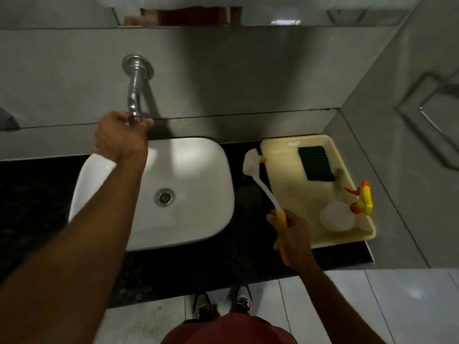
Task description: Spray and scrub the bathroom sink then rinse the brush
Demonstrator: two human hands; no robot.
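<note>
A white basin (193,170) sits on a dark counter, with a steel drain (164,196) in its middle. A chrome tap (135,90) comes out of the grey wall above it. My left hand (121,137) is closed around the tap's lower end. My right hand (293,234) grips the yellow handle of a brush (263,184). Its white head (251,162) is raised over the counter between the basin and a cream tray (280,155). A clear spray bottle (347,212) with a yellow and orange trigger lies in the tray.
A green scouring pad (315,163) lies in the tray's far part. The dark counter (248,259) ends at a grey side wall on the right. A mirror edge (188,18) runs above the wall. My shoes (223,304) stand on pale floor tiles below.
</note>
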